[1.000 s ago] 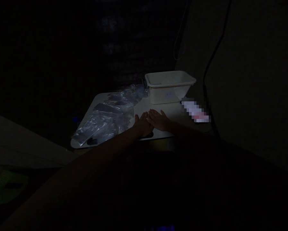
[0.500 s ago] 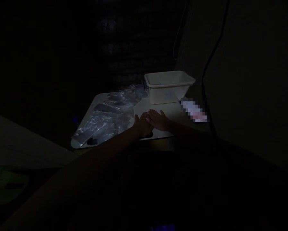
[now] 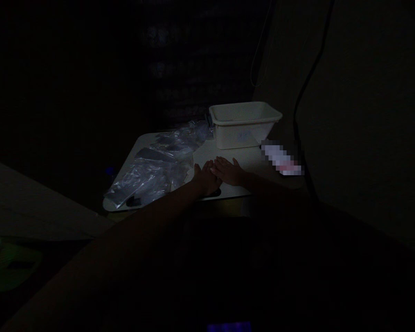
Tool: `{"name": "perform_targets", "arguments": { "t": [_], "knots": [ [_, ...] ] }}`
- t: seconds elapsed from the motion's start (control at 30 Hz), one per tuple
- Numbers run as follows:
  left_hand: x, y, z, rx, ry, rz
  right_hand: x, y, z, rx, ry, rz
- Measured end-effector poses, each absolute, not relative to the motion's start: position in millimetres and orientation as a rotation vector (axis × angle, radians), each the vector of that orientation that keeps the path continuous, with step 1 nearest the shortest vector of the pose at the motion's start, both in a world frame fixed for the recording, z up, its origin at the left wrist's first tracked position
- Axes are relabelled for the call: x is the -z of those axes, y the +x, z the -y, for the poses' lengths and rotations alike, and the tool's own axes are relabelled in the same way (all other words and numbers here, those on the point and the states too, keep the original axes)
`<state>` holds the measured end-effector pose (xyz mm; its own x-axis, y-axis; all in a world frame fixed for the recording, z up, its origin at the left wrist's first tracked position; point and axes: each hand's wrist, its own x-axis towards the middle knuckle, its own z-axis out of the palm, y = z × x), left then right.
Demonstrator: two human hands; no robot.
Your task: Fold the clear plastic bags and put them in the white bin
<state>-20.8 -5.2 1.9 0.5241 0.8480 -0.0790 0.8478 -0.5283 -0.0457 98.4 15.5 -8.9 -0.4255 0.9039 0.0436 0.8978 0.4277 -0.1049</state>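
Both hands lie flat near the front edge of a small white table (image 3: 249, 184) in a very dark room. My left hand (image 3: 207, 179) has its fingers stretched out and holds nothing. Over its fingertips rest the fingers of my right hand (image 3: 229, 172), which is also flat, with its thumb apart. Left of my hands, clear plastic bags (image 3: 148, 173) are spread over the table, some with greyish contents I cannot make out. Behind my hands stands a cream plastic bin (image 3: 243, 136).
At the table's right edge is a blurred-out white and pink item (image 3: 281, 159). A dark cable (image 3: 311, 71) hangs down the right wall. On the lower left sits a green basket (image 3: 15, 265), beside a pale slanted surface (image 3: 37, 203). A purple glow (image 3: 230, 327) shows at the bottom.
My hands stay in the same flat, overlapping pose. The view has shifted only slightly, and more of the purple glow at the bottom shows.
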Motion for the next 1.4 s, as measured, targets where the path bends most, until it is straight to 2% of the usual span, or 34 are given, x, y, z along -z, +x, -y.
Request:
{"name": "perform_targets", "arguments": {
  "t": [0.17,0.53,1.0,1.1,1.3,1.4],
  "knots": [
    [-2.1,-22.2,3.5,-0.188,-2.759,1.528,-3.7,103.2,-30.9,-0.229,-1.732,2.377],
    [-16.9,-30.6,3.3,-0.004,-2.802,1.493,-8.7,105.7,-45.0,-0.076,-2.038,2.207],
    [-15.9,-46.2,-22.7,0.314,-2.777,1.806,-9.3,101.7,-47.4,-0.028,-1.935,2.288],
    [-15.7,-46.7,-28.8,0.537,-2.779,1.916,-12.3,103.5,-45.5,-0.157,-1.819,2.226],
    [-16.1,-44.1,-32.1,1.412,-2.697,2.364,-23.6,103.3,-42.2,-0.444,-1.493,2.076],
    [-17.8,-43.4,-29.2,1.718,-2.633,2.521,-27.9,101.4,-40.9,-0.579,-1.439,1.933]
  ]
}}
